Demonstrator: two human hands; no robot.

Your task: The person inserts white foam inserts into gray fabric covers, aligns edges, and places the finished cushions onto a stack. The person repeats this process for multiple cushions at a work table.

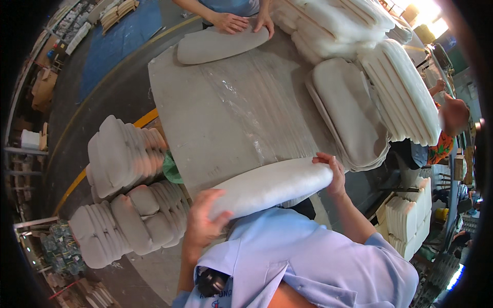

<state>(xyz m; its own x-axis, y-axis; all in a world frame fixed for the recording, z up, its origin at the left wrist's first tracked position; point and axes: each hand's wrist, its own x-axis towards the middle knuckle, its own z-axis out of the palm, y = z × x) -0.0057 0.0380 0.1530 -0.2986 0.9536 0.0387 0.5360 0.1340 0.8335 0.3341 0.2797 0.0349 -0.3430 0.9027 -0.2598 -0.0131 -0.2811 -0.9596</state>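
Along a flat grey tabletop [182,115], the right hand [335,174] clamps a long, curved white pad [272,186], likely steadying it; left hand [203,218] blurred, grip unclear.

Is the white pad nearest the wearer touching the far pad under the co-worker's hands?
Apart. The head view plainly shows grey tabletop between the white pad and the far pad.

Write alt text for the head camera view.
A person's right hand grips one end of a white cushion-like piece by a table; the blurred left hand is at the other end. Opposite, a co-worker's hands touch a pale piece; stacks stand on both sides.
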